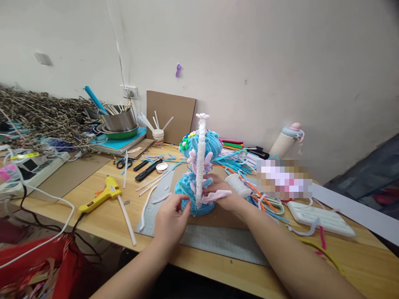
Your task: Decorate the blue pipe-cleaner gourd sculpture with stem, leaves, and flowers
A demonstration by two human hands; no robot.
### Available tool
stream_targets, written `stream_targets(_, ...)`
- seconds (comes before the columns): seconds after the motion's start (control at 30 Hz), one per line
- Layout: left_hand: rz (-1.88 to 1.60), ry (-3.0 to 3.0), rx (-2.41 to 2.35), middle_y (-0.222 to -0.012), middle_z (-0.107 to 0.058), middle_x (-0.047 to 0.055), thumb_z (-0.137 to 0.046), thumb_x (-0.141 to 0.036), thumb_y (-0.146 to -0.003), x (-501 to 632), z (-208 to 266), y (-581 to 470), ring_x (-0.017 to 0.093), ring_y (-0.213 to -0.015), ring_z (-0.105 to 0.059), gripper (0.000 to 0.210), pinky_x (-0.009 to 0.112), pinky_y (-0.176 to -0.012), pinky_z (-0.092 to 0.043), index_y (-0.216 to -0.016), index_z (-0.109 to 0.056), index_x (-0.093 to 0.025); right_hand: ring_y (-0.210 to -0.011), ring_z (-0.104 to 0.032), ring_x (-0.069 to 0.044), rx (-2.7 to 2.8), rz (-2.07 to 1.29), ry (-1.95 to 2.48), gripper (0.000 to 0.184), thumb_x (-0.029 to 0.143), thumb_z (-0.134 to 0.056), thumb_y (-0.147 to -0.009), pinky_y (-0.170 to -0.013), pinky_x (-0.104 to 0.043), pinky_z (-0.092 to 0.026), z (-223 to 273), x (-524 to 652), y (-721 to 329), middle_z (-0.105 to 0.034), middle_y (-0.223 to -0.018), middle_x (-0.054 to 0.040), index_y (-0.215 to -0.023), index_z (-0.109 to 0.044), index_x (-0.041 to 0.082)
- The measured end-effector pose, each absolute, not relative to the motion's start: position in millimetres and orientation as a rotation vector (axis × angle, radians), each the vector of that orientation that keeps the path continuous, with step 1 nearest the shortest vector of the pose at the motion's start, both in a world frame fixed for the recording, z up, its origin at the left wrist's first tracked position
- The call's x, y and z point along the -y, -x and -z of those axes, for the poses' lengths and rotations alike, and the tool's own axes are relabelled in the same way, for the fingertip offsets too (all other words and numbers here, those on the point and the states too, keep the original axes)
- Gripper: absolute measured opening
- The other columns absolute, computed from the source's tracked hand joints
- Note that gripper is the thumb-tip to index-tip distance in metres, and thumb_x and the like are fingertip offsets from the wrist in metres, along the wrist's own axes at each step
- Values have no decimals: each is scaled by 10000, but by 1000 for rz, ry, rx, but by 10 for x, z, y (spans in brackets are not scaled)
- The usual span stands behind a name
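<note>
Workbench against a pale wall, from left to right. Dried stalks (46, 109) are heaped at the far left, behind a power strip (37, 170); below the bench edge is a red bag (67, 253). A steel bowl (117, 121) holding sticks stands on a blue book (120, 144). Nearer, a yellow glue gun (102, 197) lies on the wood, a glue stick (127, 221) just beside its nozzle end. Scissors (120, 163), a black cutter (148, 170) and a white lid (161, 167) follow, with a jar (158, 136) of sticks behind them, in front of an upright cardboard panel (173, 114).

The left hand (171, 216) is at the near left of the craft (201, 164), its thumb and forefinger close together beside the blue base; whether they pinch anything cannot be told. The craft stands upright at centre on a cardboard sheet (221, 222), itself over a grey mat (215, 245). Its two blue masses, the upper bearing coloured flowers, rise behind a white post. The right hand (220, 191) reaches to the right of the base, behind a pale pink piece (216, 196); its fingertips are partly hidden, so its grip cannot be told.

Farther right are a spool (237, 185), a leaning bottle (283, 141) and a white tray (321, 218).
</note>
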State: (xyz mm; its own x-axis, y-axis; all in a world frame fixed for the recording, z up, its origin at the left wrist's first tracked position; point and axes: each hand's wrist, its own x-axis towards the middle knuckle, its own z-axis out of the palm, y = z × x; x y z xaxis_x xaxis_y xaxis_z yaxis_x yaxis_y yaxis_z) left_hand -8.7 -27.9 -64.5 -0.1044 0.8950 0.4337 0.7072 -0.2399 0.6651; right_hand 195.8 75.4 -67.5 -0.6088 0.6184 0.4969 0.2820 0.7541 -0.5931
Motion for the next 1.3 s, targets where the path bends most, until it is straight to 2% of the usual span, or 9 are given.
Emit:
stream_targets(0.2,-1202,-1925,-1811,-658,-537,-18,-528,-321,-850,298,648,28,128,-618,-529,175,243,-586,-372,-857,-674,-224,-1177,-557,-285,2176,-725,739,179,282,-671,-778,-1024,-436,-420,782,-776,-1925,-606,-1270,-71,-934,-751,249)
stream_targets(0.37,-1183,-1880,-1812,-672,-560,-13,-539,-320,-839,275,674,6,138,-634,-540,167,251,-592,-379,-855,-673,-222,-1217,-525,-284,2139,-786,729,198,306,-655,-796,-1059,-453,-387,858,-793,-1925,-588,-1285,-80,-962,-741,241)
stream_targets(0.5,-1203,-1848,-1815,-691,-569,-12,-554,-299,-825,251,693,-19,139,-648,-544,153,250,-604,-385,-881,-679,-232,-1186,-542,-280,2152,-789,792,197,342,-675,-766,-1034,-446,-412,819,-780,-1921,-611,-1257,-64,-932,-750,268)
stream_targets(0.7,-1179,-1851,-1842,-711,-581,-7,-542,-278,-836,239,648,-61,136,-676,-547,148,245,-608,-374,-877,-676,-231,-1129,-572,-256,2134,-735,749,173,348,-644,-770,-1003,-410,-435,743,-724,-1917,-652,-1181,-67,-876,-761,276)
stream_targets(0.9,-1191,-1904,-1856,-739,-600,-3,-530,-275,-849,252,629,-63,139,-705,-565,164,250,-636,-388,-905,-678,-231,-1120,-580,-271,2161,-646,780,171,358,-657,-781,-1005,-441,-432,761,-780,-1895,-662,-1172,-48,-892,-755,272)
stream_targets(1.07,-1234,-1858,-1830,-705,-596,-2,-539,-286,-837,252,691,-40,138,-662,-557,172,252,-617,-396,-888,-691,-224,-1172,-543,-271,2138,-542,719,141,369,-683,-771,-1043,-452,-390,784,-849,-1876,-654,-1199,-42,-838,-760,272)
stream_targets(1.3,-1239,-1705,-1814,-679,-601,-2,-568,-318,-810,206,725,-63,134,-616,-537,175,251,-581,-388,-847,-702,-212,-1154,-560,-269,2155,-498,636,120,331,-678,-784,-1021,-440,-401,807,-901,-1868,-661,-1188,-48,-850,-765,281)
